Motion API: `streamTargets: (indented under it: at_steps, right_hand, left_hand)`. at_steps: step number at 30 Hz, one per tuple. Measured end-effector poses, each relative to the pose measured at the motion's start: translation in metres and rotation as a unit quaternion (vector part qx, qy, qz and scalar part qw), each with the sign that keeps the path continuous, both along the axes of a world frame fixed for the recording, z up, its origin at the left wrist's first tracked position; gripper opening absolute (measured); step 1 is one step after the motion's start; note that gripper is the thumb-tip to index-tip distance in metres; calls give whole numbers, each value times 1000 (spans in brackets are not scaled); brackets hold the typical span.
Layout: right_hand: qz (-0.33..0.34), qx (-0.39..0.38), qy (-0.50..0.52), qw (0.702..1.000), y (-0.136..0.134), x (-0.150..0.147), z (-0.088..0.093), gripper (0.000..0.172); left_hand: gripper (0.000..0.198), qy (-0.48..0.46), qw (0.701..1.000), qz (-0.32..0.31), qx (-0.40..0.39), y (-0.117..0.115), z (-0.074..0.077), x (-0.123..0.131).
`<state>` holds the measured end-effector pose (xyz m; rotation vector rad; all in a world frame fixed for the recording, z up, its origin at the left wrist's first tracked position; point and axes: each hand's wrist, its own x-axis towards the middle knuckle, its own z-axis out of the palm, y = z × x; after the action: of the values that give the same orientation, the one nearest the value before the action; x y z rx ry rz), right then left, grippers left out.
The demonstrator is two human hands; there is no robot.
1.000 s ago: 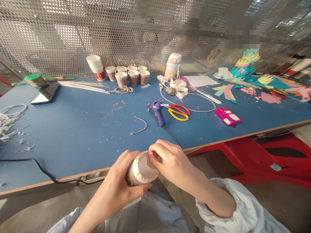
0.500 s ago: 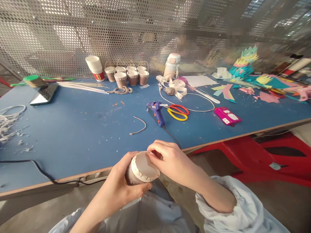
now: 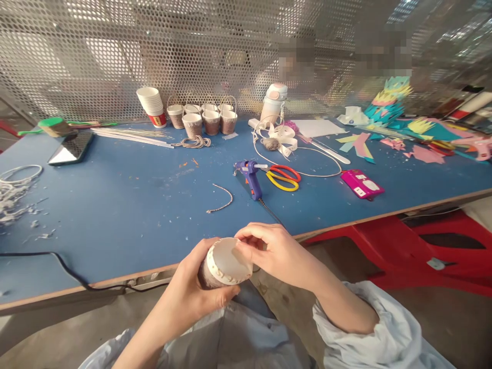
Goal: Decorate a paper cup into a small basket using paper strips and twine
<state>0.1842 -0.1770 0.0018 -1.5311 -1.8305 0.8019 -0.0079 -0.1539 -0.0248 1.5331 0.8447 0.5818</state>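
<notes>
Cup (image 3: 225,256) at new angle beside table (image 3: 126,215)

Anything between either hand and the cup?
Nothing visible. The left hand wraps the cup directly, and the right hand has its fingertips at the cup's edge. The glue gun and scissors lie on the table beyond, clear of both hands.

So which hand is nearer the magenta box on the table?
Right. The right hand is on the near side of the magenta box, to its left; the left hand is farther left, around the cup.
</notes>
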Motion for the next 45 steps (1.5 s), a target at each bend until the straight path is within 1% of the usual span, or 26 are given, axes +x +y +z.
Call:
streamTargets:
  at_steps: [2, 4, 7, 9, 12, 14, 17, 20, 23, 25, 28, 31, 33, 34, 36, 38, 40, 43, 45]
  right_hand:
    - [-17, -8, -5, 1000, -1, 0, 1, 3]
    - [-30, 1, -19, 999, 0, -2, -1, 7]
    - [-37, 37, -34, 998, 2, -7, -5, 17]
    - [-36, 64, -47, 996, 3, -9, -8, 20]
    - [-39, 92, -53, 994, 4, -10, -11, 22]
    - [-36, 83, -38, 995, 3, -9, -10, 19]
    - [-25, 42, -20, 999, -2, -6, -6, 7]
    - [-37, 36, -15, 999, -8, -3, -4, 12]
    - [-45, 49, -16, 998, -13, -3, -5, 8]
    - [-48, 57, -17, 997, -14, -4, -6, 7]
    - [-61, 80, -21, 995, -13, -7, -9, 12]
    - [-70, 129, -38, 988, -11, -11, -14, 17]
    - [-69, 165, -50, 983, -11, -12, -18, 17]
    - [-67, 170, -51, 982, -11, -12, -19, 16]
    - [-61, 161, -38, 984, -13, -11, -18, 11]
    - [-59, 132, -1, 990, -16, -9, -16, 3]
    - [-60, 99, 54, 992, -20, -6, -14, 12]
    - [-61, 36, 138, 988, -26, -5, -14, 15]
    - [-52, 6, 177, 983, -28, -7, -18, 17]
  left_hand:
    - [46, -6, 1000, 0, 0, -1, 0, 1]
    - [45, -2, 1000, -1, 17, -2, 0, 1]
    - [45, 22, 997, -2, 80, -3, 0, 2]
    - [46, 39, 992, -8, 118, -1, -1, 1]
    - [47, 53, 989, -14, 136, 0, -2, -1]
    - [49, 47, 990, -8, 129, -1, -4, -2]
    - [49, 37, 993, 7, 113, -3, -7, -3]
    - [47, 34, 992, 18, 117, -4, -9, -2]
    - [47, 33, 990, 22, 139, -4, -11, -1]
    - [48, 36, 986, 23, 164, -5, -13, -1]
    - [51, 47, 972, 23, 231, -6, -17, -1]
    - [54, 48, 952, 29, 300, -8, -22, -1]
    - [57, 41, 945, 36, 323, -8, -26, -1]
    - [58, 36, 943, 39, 328, -7, -28, -1]
    - [60, 26, 943, 49, 327, -7, -33, -3]
    - [61, 3, 945, 66, 321, -5, -37, -5]
    - [63, -36, 944, 84, 318, -3, -40, -7]
    - [66, -99, 931, 104, 335, 0, -45, -7]
    - [66, -116, 924, 118, 345, 2, -48, -5]
